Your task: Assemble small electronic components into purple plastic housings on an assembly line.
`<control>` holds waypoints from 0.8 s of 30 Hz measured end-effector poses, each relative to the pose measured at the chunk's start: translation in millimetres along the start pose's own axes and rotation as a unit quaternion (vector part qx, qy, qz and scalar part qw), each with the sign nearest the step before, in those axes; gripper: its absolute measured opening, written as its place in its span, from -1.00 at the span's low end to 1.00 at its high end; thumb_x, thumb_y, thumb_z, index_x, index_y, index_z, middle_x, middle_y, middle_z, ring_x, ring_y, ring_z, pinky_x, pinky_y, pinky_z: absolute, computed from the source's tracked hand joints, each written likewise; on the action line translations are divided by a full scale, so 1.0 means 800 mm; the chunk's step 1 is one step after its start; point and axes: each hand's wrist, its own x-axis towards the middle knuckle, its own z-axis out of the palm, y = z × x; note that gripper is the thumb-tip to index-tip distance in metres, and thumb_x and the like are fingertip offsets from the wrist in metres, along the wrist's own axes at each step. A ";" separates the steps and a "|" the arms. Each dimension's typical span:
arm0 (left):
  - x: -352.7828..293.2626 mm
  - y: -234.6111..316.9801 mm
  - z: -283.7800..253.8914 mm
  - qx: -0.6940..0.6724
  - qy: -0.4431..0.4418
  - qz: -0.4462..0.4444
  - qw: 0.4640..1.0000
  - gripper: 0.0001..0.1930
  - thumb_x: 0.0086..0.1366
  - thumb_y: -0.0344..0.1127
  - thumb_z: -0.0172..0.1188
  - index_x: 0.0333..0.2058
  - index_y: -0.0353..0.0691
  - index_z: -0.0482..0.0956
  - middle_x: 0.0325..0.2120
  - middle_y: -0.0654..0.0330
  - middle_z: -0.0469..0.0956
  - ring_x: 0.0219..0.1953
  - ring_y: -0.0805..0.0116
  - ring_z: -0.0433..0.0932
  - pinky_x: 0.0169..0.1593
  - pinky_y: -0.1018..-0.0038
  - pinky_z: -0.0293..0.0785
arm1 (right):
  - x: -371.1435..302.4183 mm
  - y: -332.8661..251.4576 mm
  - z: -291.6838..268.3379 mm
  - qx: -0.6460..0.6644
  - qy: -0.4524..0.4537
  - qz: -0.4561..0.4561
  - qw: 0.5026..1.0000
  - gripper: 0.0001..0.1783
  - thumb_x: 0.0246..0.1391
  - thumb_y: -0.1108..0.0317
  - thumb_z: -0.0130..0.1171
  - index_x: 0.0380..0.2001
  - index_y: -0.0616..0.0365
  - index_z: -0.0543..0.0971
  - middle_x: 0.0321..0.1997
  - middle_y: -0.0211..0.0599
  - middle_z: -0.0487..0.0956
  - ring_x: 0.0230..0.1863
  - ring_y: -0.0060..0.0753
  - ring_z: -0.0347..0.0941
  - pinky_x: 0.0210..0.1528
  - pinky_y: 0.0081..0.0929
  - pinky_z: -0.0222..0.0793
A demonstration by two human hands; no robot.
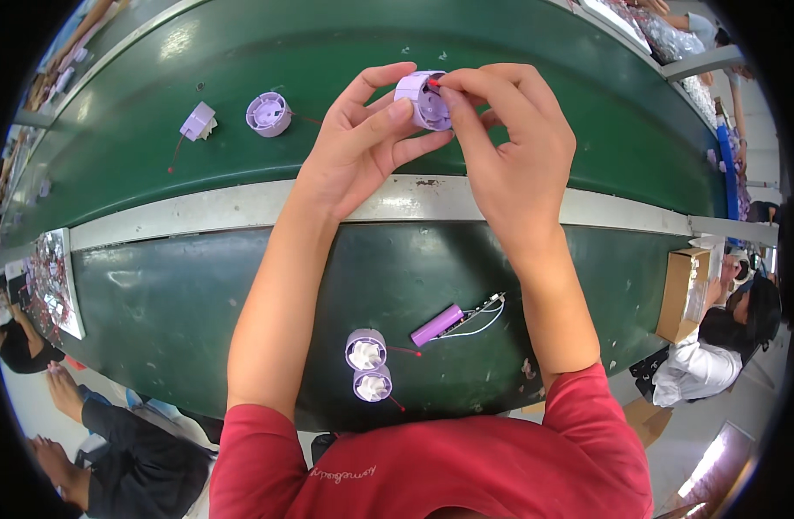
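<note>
Person in a red shirt, both arms stretched out over a green conveyor belt [501, 112]. Left hand [362, 143] is curled round a small round lilac fan housing [421, 102], thumb across its near side and fingers wrapped behind, so it's gripped up above the far belt, approx. centre of the scene. Right hand [509, 147] meets it from the right: thumb and forefinger pinched tight on a bit of red wire [433, 83] at the housing's top edge, other fingers folded in. A grey metal rail [198, 212] runs left to right between the far belt and the near green bench [154, 311]. On the far belt, well left of the hands, lie a second lilac round housing [269, 114] and, further left, a small lilac block part [199, 122] w/ a thin red lead. On the near bench, betw. the forearms, two lilac cups w/ white impellers [368, 366] sit touching each other, and just right of them a purple cylindrical battery [437, 325] w/ white wires and a small board. Cardboard box [681, 294] at far right; other workers seated at both edges.
</note>
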 end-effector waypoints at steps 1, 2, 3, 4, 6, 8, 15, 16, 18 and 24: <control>-0.001 -0.001 0.000 0.000 0.001 -0.001 1.000 -0.57 0.40 -0.43 0.18 0.20 -0.26 0.34 0.04 -0.02 0.54 0.07 0.17 0.59 0.19 0.10 0.59 | -0.001 -0.001 -0.001 0.000 0.000 0.002 1.000 -0.88 0.10 0.54 0.26 -0.27 0.18 0.66 -0.28 -0.28 0.58 -0.37 -0.35 0.53 -0.41 -0.51 0.46; -0.001 -0.001 0.000 -0.001 0.005 -0.003 1.000 -0.58 0.40 -0.44 0.18 0.19 -0.26 0.35 0.05 -0.02 0.54 0.07 0.17 0.58 0.19 0.10 0.59 | -0.002 -0.002 -0.003 -0.003 -0.016 0.021 1.000 -0.89 0.09 0.54 0.26 -0.28 0.19 0.65 -0.28 -0.28 0.56 -0.37 -0.34 0.52 -0.41 -0.48 0.45; 0.000 -0.001 0.000 -0.001 0.009 -0.004 1.000 -0.58 0.40 -0.45 0.18 0.19 -0.25 0.35 0.07 -0.02 0.53 0.08 0.18 0.58 0.19 0.10 0.60 | -0.002 -0.002 -0.004 -0.006 -0.031 0.040 0.999 -0.89 0.08 0.54 0.27 -0.28 0.20 0.64 -0.29 -0.27 0.54 -0.37 -0.32 0.51 -0.40 -0.44 0.45; 0.001 0.000 0.000 -0.001 0.009 -0.003 1.000 -0.58 0.40 -0.45 0.18 0.19 -0.25 0.35 0.07 -0.02 0.53 0.08 0.18 0.58 0.19 0.10 0.60 | -0.001 -0.001 -0.003 -0.006 -0.030 0.039 0.999 -0.89 0.08 0.54 0.27 -0.28 0.20 0.64 -0.29 -0.27 0.54 -0.37 -0.32 0.51 -0.40 -0.44 0.45; -0.001 0.000 0.000 0.019 -0.005 0.002 1.000 -0.59 0.38 -0.47 0.20 0.16 -0.25 0.36 0.08 -0.01 0.52 0.09 0.19 0.57 0.20 0.10 0.59 | -0.002 -0.001 -0.003 -0.037 -0.038 0.016 0.998 -0.89 0.05 0.54 0.27 -0.31 0.22 0.61 -0.30 -0.27 0.54 -0.36 -0.28 0.51 -0.37 -0.39 0.44; -0.003 0.000 0.001 0.036 -0.001 0.000 0.999 -0.61 0.37 -0.49 0.20 0.14 -0.25 0.37 0.08 -0.01 0.52 0.10 0.20 0.56 0.20 0.11 0.59 | -0.004 -0.005 -0.002 -0.041 -0.047 0.034 0.997 -0.89 0.03 0.55 0.28 -0.32 0.21 0.61 -0.31 -0.27 0.54 -0.36 -0.27 0.52 -0.36 -0.38 0.45; -0.002 0.002 0.003 0.103 0.027 0.008 0.994 -0.68 0.35 -0.54 0.20 0.04 -0.26 0.40 0.08 0.00 0.47 0.09 0.21 0.57 0.19 0.13 0.61 | 0.002 -0.017 0.002 0.021 -0.047 0.123 0.991 -0.89 0.05 0.57 0.28 -0.34 0.22 0.55 -0.35 -0.26 0.60 -0.35 -0.33 0.60 -0.35 -0.43 0.50; 0.000 0.003 0.003 0.104 0.026 0.009 0.994 -0.68 0.35 -0.54 0.20 0.04 -0.26 0.40 0.08 0.00 0.47 0.09 0.21 0.57 0.19 0.13 0.61 | 0.003 -0.014 0.002 0.022 -0.046 0.122 0.991 -0.89 0.05 0.57 0.28 -0.34 0.22 0.55 -0.35 -0.26 0.60 -0.35 -0.33 0.60 -0.35 -0.43 0.50; 0.001 0.004 0.005 0.097 0.022 -0.001 0.995 -0.69 0.35 -0.55 0.20 0.03 -0.26 0.41 0.09 -0.01 0.47 0.08 0.20 0.57 0.19 0.13 0.62 | 0.004 -0.006 -0.001 0.093 -0.041 0.133 0.986 -0.86 0.07 0.58 0.27 -0.31 0.24 0.52 -0.37 -0.24 0.62 -0.35 -0.37 0.64 -0.28 -0.46 0.57; 0.002 0.003 0.007 0.090 0.037 -0.005 0.995 -0.68 0.34 -0.56 0.20 0.04 -0.27 0.41 0.08 0.00 0.48 0.04 0.22 0.59 0.15 0.15 0.64 | 0.005 -0.005 -0.008 0.137 -0.089 0.170 0.972 -0.87 0.11 0.61 0.28 -0.28 0.32 0.53 -0.30 -0.35 0.61 -0.23 -0.55 0.60 -0.11 -0.59 0.58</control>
